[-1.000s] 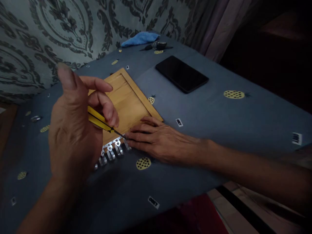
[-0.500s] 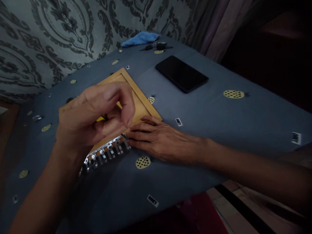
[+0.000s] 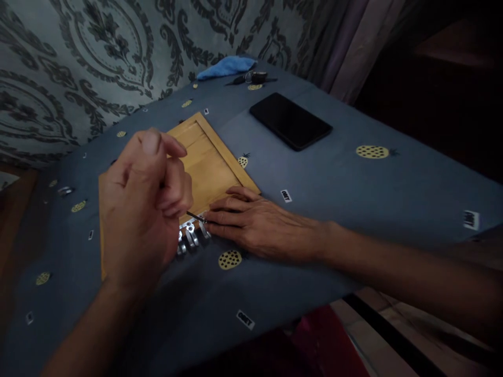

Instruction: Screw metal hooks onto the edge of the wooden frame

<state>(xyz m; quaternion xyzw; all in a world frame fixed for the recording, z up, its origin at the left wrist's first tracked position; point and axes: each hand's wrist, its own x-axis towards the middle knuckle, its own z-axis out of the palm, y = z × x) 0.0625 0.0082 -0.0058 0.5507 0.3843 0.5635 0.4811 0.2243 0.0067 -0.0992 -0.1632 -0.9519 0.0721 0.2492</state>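
Observation:
My left hand (image 3: 147, 204) is closed in a fist above the left part of a wooden framed board (image 3: 214, 162). From it a thin dark screwdriver shaft (image 3: 194, 215) runs to the end of a row of shiny metal hooks (image 3: 191, 235) along the board's near edge; the handle is hidden inside the fist. My right hand (image 3: 261, 225) lies flat over the board's near right corner, fingers stretched out. Its fingertips are beside the last hook and the screwdriver's tip. My left hand and wrist cover the other hooks.
A black phone (image 3: 291, 121) lies right of the board. Behind it are a blue cloth (image 3: 227, 68) and keys (image 3: 251, 78). A small metal piece (image 3: 65, 191) rests at the left on the patterned tablecloth (image 3: 314, 209). A patterned curtain (image 3: 118, 47) borders the table's back.
My left hand has turned at the wrist, curled tighter and come nearer, uncovering more of the board and covering more hooks. My right hand has stayed in place.

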